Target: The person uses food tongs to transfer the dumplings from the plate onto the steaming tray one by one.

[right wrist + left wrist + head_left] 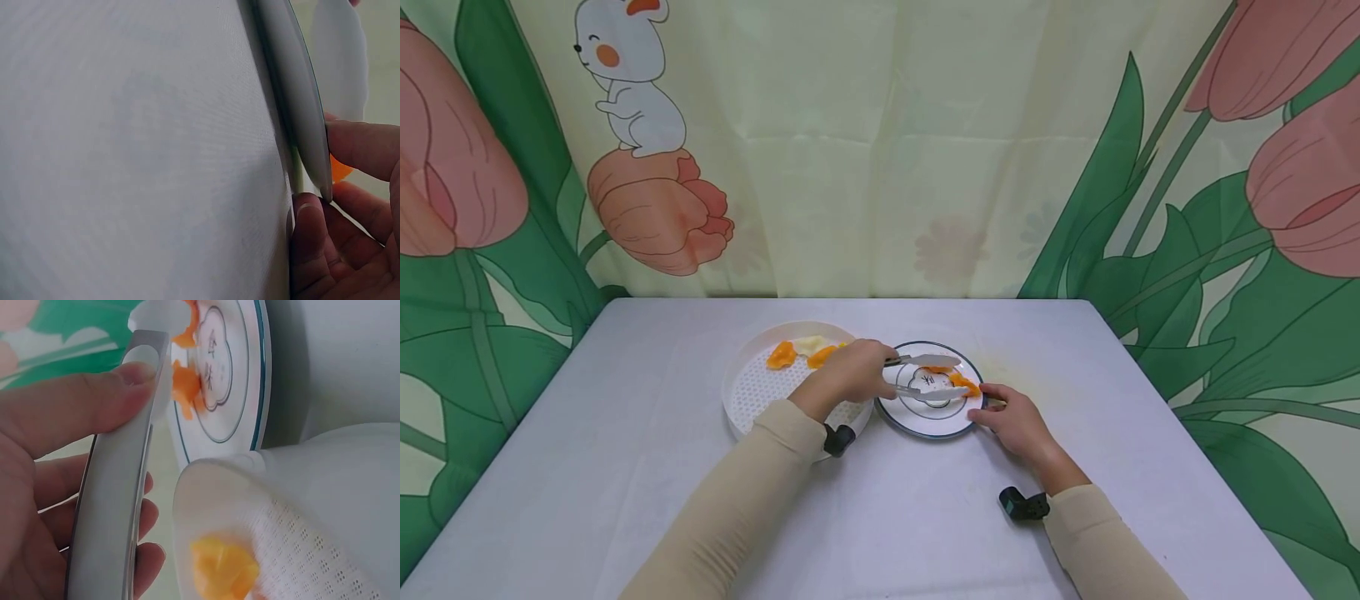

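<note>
In the head view my left hand (853, 369) holds a pair of tongs (934, 392) over a white plate (917, 428) with dark blue-green rim lines. The left wrist view shows the thumb pressed on the tongs' metal handle (109, 506), fingers curled behind it. Orange, soft-looking pieces (964, 383) lie on the plate, close under the spread white tong ends (938, 361). At the plate's right edge my right hand (1021, 423) pinches the rim. From the right wrist, the plate (299, 94) appears edge-on between thumb and fingers.
Left of the plate, its edge close by, stands a round white perforated tray (748, 404). More orange pieces (781, 355) and a pale yellow piece (808, 345) lie in it, partly hidden by my left hand. A printed curtain (880, 167) hangs behind the white-covered table (910, 533).
</note>
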A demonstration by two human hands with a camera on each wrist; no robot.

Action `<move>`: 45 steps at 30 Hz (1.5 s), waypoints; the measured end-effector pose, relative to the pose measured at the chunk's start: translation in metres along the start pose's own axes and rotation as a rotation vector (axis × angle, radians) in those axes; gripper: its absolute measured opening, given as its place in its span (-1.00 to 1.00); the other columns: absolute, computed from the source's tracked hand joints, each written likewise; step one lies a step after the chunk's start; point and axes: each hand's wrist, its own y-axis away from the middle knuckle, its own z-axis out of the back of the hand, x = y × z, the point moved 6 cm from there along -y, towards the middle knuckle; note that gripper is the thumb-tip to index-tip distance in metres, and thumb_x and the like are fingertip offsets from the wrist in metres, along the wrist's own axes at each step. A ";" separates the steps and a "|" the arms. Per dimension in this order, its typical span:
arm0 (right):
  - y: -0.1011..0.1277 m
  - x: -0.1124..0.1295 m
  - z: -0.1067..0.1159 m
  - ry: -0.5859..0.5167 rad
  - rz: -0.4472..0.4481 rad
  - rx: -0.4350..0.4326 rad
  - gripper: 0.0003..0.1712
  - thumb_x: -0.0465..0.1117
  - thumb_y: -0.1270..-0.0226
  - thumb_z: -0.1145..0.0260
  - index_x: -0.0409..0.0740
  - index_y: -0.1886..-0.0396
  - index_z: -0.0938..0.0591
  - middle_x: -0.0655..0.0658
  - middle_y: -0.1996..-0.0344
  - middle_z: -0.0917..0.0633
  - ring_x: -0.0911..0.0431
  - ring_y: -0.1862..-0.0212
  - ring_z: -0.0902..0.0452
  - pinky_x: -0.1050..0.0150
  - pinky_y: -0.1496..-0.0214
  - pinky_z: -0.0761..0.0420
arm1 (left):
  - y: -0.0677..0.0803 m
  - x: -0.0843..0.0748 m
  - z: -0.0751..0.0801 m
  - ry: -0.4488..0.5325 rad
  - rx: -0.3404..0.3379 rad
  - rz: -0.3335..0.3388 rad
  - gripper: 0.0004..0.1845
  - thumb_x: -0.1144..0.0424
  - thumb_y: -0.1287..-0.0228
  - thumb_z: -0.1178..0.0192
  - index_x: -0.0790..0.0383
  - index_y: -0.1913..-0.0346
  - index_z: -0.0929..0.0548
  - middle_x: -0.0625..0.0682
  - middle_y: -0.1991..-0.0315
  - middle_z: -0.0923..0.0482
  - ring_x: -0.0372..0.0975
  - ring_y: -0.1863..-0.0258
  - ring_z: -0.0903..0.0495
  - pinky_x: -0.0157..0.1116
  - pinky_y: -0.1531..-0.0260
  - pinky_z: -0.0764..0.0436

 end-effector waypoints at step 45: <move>0.002 0.002 0.001 0.008 -0.011 -0.016 -0.26 -0.02 -0.06 -0.35 -0.05 -0.25 -0.33 -0.18 -0.09 -0.41 0.00 0.10 -0.38 0.36 0.26 -0.50 | 0.080 0.096 0.069 0.160 -0.154 0.129 -0.35 0.07 0.06 -0.34 0.11 -0.18 -0.44 0.04 -0.02 -0.46 -0.13 0.13 -0.41 -0.15 0.15 -0.43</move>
